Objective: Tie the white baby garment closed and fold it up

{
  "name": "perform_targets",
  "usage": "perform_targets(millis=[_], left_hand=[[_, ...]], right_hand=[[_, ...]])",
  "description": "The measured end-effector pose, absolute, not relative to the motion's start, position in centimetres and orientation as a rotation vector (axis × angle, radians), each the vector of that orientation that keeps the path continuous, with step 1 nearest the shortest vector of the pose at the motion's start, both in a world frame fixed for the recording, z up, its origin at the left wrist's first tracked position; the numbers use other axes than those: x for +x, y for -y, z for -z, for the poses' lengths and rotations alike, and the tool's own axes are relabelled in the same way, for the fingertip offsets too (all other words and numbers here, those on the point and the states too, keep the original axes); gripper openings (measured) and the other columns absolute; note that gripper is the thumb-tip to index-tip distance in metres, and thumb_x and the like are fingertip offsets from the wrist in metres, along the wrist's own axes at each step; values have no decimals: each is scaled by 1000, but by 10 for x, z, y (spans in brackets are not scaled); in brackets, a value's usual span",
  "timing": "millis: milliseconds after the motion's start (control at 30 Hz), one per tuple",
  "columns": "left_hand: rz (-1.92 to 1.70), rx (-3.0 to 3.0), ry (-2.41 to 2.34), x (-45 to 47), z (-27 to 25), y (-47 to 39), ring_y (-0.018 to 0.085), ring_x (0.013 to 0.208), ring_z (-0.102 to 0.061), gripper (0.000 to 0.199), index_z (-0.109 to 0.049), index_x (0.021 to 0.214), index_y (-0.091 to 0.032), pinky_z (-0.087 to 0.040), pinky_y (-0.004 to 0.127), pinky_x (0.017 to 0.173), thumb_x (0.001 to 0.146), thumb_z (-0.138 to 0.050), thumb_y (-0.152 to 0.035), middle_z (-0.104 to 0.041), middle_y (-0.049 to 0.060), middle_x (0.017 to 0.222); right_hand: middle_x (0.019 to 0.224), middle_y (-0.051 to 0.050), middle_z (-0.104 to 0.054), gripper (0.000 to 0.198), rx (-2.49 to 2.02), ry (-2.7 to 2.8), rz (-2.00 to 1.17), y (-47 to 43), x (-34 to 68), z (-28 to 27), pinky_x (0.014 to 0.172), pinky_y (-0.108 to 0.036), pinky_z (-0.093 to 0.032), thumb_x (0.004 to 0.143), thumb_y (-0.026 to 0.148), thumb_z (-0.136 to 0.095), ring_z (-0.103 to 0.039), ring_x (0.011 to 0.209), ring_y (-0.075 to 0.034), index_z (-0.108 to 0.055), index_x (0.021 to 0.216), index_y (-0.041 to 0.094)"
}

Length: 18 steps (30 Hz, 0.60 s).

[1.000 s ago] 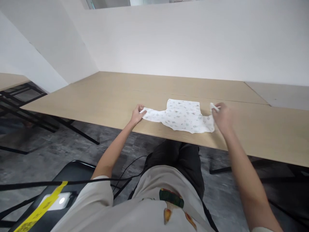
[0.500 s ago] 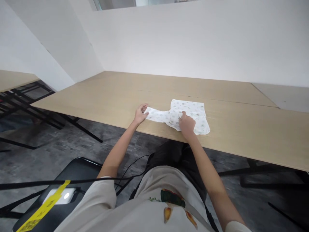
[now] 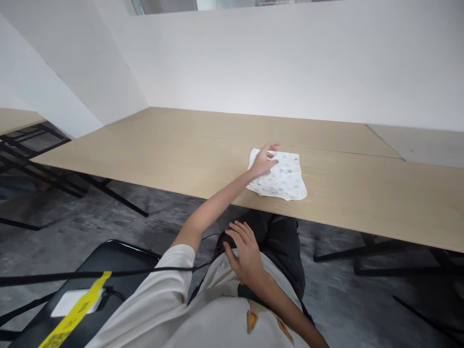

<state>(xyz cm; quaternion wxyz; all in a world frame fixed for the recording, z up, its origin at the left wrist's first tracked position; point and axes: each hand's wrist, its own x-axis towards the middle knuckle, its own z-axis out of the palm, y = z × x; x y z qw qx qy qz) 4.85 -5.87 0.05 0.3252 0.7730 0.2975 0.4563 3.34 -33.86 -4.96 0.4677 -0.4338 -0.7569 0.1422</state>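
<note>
A white cloth (image 3: 286, 181) with small printed figures lies folded in a compact, roughly square shape near the table's front edge. Over its upper left part is my left hand (image 3: 266, 161), fingers apart and slightly blurred; whether it touches the fabric I cannot tell. The strip that stuck out on the left no longer shows. Away from the table, my right hand (image 3: 245, 251) is in front of my belly, above my lap, its fingers stretched out and nothing in it.
The cloth rests on a long light-wood table (image 3: 174, 150) against a white wall (image 3: 246, 63). Left of me stands a black folding chair (image 3: 119, 256) bearing a white device (image 3: 68, 303) under yellow tape (image 3: 81, 304). A black cable (image 3: 145, 271) runs from the left to my waist.
My left hand has swung right, and the cloth's left strip now lies over the rest. My right hand has left the cloth and come back to my body. The view has shifted slightly.
</note>
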Motion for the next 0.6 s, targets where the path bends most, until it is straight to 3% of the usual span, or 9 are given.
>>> perform_targets(millis=[133,200,300,400,600], left_hand=[[-959,2214,-559,89,27,87,17,92,-59,55,-49,128,-22,-51,40,87,75,-54,-11,-51,14,126],[-875,2292,-451,84,31,94,20,101,-59,51,-51,127,-22,-51,40,91,76,-56,-15,-52,14,126],[-931,2353,-419,46,16,92,23,119,-52,43,-54,124,-22,-48,40,99,82,-55,-21,-54,13,128],[-1014,2397,-586,-14,-6,87,21,115,-55,35,-57,119,-19,-45,41,101,85,-46,-19,-60,11,122],[-697,2679,-832,-89,9,101,22,114,-57,43,-62,117,-22,-44,42,102,80,-44,-9,-64,7,120]], right_hand=[[120,-9,-64,33,-1085,1811,-323,340,39,46,103,-59,-42,87,19,-51,-54,122,-28,-61,117,28],[119,-9,-65,31,-1088,1799,-314,342,43,46,103,-58,-43,87,21,-52,-55,121,-28,-62,115,28],[117,-9,-66,26,-1114,1764,-283,340,63,45,102,-56,-44,89,22,-52,-57,118,-27,-64,112,26],[114,-10,-67,25,-1218,1711,-171,325,112,43,102,-55,-44,90,21,-48,-59,115,-26,-65,108,24],[116,-15,-65,38,-1526,1788,138,266,237,36,105,-53,-40,88,15,-35,-56,117,-28,-67,110,18]])
